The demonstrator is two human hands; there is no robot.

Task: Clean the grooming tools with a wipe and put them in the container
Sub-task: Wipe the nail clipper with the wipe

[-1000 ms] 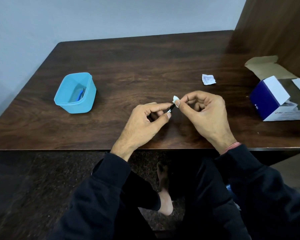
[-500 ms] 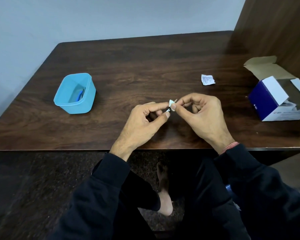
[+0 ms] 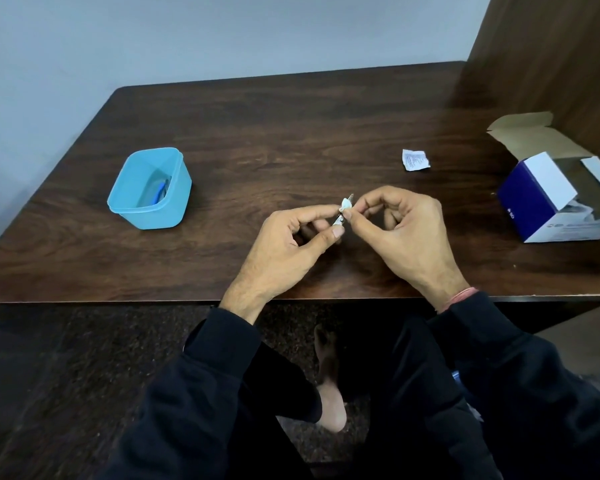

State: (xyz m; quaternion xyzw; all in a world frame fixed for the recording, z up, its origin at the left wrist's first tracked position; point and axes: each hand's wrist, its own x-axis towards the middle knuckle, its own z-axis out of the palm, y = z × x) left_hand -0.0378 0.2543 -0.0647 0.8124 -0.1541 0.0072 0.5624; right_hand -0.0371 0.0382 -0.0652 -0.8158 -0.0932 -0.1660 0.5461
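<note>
Bare dark wooden tabletop [image 3: 274, 133] spreads wide at twelve o'clock. Obstacles: open light-blue plastic tub [image 3: 149, 192] at ten, torn white sachet [image 3: 415, 160] at one, opened blue-and-white cardboard box [image 3: 558, 199] at three.

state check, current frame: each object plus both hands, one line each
Blue square plastic container: upright, lid off, a blue-handled tool inside.
Small slim metal grooming tool: pinched by the left hand, off the table.
Small white wipe: wrapped on the tool, pinched by the right hand.
Torn white sachet: lying flat on the dark wooden table.
Blue-and-white cardboard box: flaps open.
</note>
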